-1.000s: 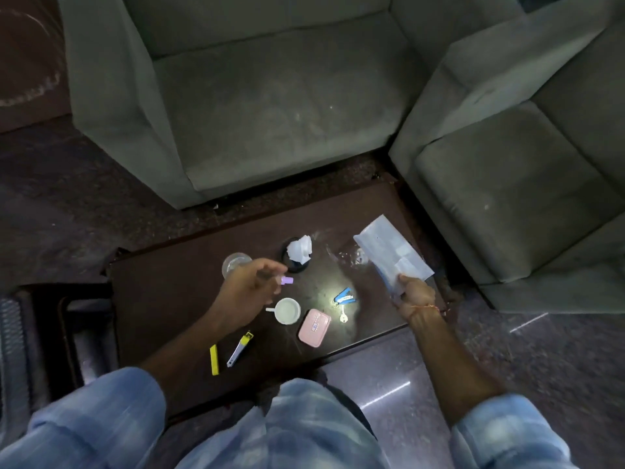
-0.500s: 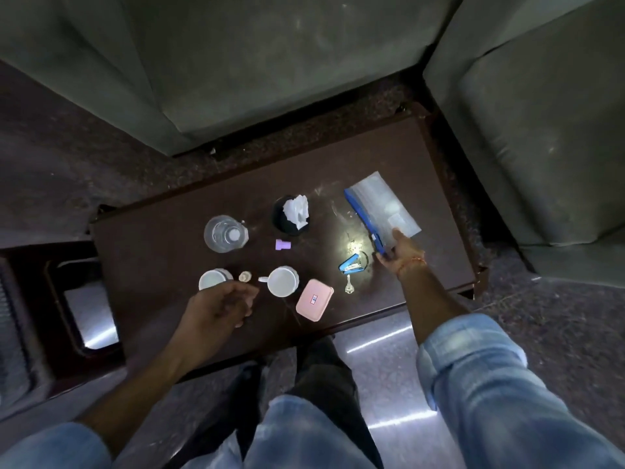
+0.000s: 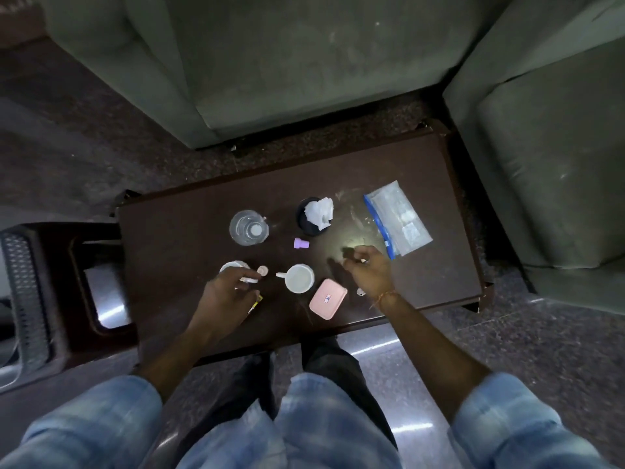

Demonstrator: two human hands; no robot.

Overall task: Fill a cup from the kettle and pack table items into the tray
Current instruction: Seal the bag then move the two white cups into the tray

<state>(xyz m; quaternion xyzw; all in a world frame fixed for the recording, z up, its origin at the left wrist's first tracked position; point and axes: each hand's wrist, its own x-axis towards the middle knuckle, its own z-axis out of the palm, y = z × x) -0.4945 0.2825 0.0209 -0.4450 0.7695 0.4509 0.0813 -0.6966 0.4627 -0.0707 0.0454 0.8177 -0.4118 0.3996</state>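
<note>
Left hand (image 3: 225, 292) hovered curled by the small white cup (image 3: 232, 267) (grip unclear), right hand (image 3: 367, 270) curled over the dark wooden table (image 3: 189, 238), contents unclear, beside the handled white mug (image 3: 299, 278).

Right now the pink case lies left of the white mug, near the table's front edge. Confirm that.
Not quite. In the head view the pink case lies right of the white mug, not left. It is indeed near the front edge of the table.
</note>
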